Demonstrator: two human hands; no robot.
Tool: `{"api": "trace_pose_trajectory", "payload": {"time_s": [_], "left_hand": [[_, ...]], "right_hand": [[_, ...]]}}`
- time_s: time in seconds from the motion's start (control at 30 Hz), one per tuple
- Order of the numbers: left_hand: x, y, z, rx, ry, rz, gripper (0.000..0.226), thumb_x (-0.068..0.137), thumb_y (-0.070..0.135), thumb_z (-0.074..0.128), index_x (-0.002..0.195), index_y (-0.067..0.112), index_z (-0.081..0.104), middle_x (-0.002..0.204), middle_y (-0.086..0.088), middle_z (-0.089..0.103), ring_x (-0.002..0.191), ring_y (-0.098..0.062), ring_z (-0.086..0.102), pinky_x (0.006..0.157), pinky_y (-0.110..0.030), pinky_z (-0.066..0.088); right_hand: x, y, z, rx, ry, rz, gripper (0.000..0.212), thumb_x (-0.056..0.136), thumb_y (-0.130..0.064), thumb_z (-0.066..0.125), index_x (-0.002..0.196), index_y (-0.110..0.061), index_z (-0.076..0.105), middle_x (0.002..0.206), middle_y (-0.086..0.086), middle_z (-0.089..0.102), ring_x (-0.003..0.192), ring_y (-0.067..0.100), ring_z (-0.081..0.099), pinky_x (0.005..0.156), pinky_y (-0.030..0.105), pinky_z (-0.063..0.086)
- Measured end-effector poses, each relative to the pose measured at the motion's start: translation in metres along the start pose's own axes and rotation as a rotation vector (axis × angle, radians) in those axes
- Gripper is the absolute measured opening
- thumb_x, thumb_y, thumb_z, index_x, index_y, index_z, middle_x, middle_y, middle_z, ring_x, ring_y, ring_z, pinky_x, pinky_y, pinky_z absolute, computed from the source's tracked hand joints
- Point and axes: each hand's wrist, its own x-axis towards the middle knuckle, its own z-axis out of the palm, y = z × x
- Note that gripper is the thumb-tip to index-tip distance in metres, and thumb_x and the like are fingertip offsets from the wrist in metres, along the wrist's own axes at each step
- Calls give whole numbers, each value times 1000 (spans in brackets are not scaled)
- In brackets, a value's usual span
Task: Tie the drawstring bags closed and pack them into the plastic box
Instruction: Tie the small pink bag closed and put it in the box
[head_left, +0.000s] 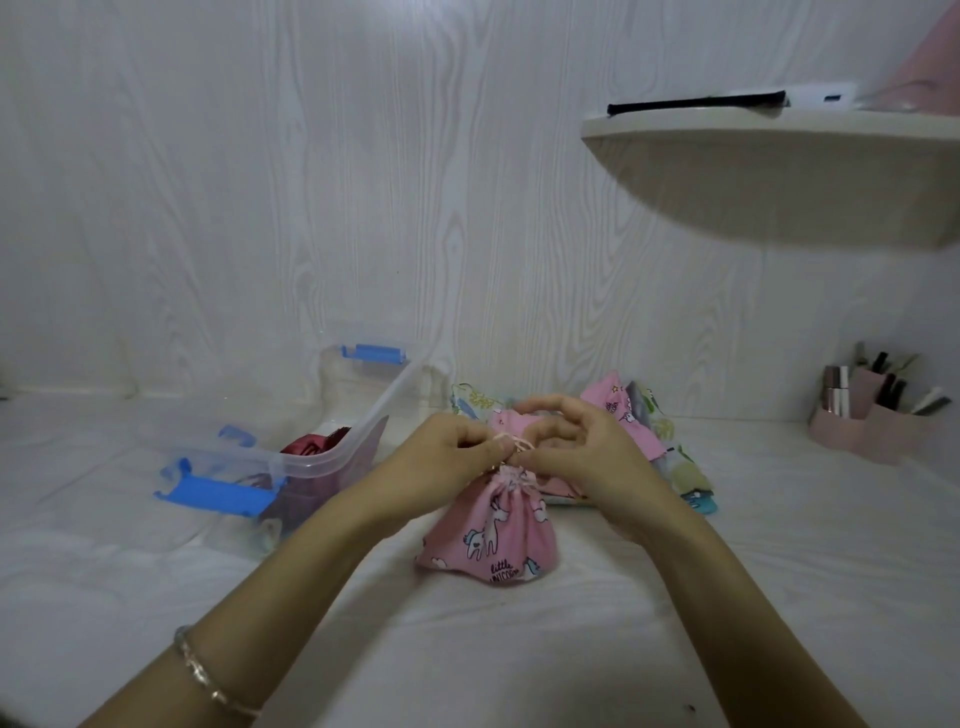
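Note:
A pink unicorn-print drawstring bag stands upright on the white surface in front of me, its neck gathered tight. My left hand and my right hand meet over the neck, each pinching the pale pink drawstring. To the left lies a clear plastic box with blue latches; a dark red bag sits inside it. Behind my hands lies a pile of other bags, pink and white patterned, partly hidden by my right hand.
A pink organiser with cosmetics stands at the far right by the wall. A white shelf juts out above on the right, holding a black item. A white wood-grain wall closes off the back.

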Motion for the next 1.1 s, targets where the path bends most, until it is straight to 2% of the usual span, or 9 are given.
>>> {"api": "trace_pose_trajectory", "payload": {"time_s": [0.1, 0.17, 0.3, 0.43, 0.63, 0.77, 0.83, 1.03, 1.1], "left_hand": [[0, -1, -1, 86, -30, 37, 41, 100, 26, 44, 87, -8, 61, 63, -3, 42, 55, -7, 36, 54, -24, 32], [0, -1, -1, 159, -32, 58, 37, 101, 26, 43, 85, -3, 62, 68, -10, 48, 62, -10, 43, 62, -31, 38], [-3, 1, -1, 186, -24, 38, 39, 100, 27, 45, 86, -8, 57, 72, -3, 45, 64, -11, 39, 61, -27, 33], [-5, 0, 1, 170, -73, 50, 35, 100, 28, 44, 75, 5, 52, 68, 2, 40, 63, -11, 36, 62, -30, 31], [-4, 1, 1, 23, -72, 72, 26, 101, 25, 44, 79, 11, 51, 64, 6, 42, 56, -6, 36, 54, -20, 31], [-2, -4, 3, -71, -32, 52, 25, 100, 24, 46, 84, 7, 55, 59, 13, 44, 51, 2, 38, 52, -15, 31], [-3, -4, 4, -112, -27, 14, 25, 100, 23, 46, 88, 6, 57, 55, 18, 47, 50, 4, 41, 52, -14, 33], [-7, 7, 6, -204, 15, 9, 28, 101, 20, 43, 85, 9, 62, 55, 18, 51, 46, 9, 41, 51, -16, 34], [-9, 12, 8, -239, 27, 28, 29, 101, 12, 41, 84, 3, 62, 83, 25, 68, 65, 26, 45, 54, -3, 38]], "right_hand": [[-5, -2, 7, -353, 19, -174, 43, 82, -2, 72, 116, -28, 68, 89, -6, 67, 72, 3, 61, 73, 21, 52], [-7, -4, 12, -583, 9, -248, 43, 83, -1, 64, 115, -30, 70, 93, -12, 67, 69, -8, 59, 68, 10, 46], [-7, -4, 13, -783, -28, -235, 38, 79, 2, 59, 98, -26, 77, 57, -24, 61, 54, -6, 54, 51, 10, 39], [-2, -1, 13, -605, 19, -117, 38, 83, -3, 57, 69, -35, 70, 60, -7, 66, 54, 12, 55, 53, 24, 43], [8, 12, 8, 242, -145, 134, 44, 85, 15, 42, 57, -10, 65, 59, 1, 58, 57, 10, 44, 55, 18, 36], [11, 22, 9, 279, -111, 109, 14, 83, 9, 61, 88, -2, 67, 68, 5, 66, 53, 8, 53, 51, 16, 42], [12, 25, 7, 292, -61, 87, 31, 78, 7, 69, 106, -7, 63, 79, 7, 67, 56, 11, 52, 50, 18, 41], [10, 28, 16, 404, -25, -7, 17, 83, -18, 63, 91, -9, 75, 75, 8, 67, 64, 10, 59, 59, 17, 47], [14, 30, 17, 486, -13, 8, 27, 82, -28, 64, 92, -5, 73, 81, 13, 66, 76, 19, 62, 79, 29, 51]]}}
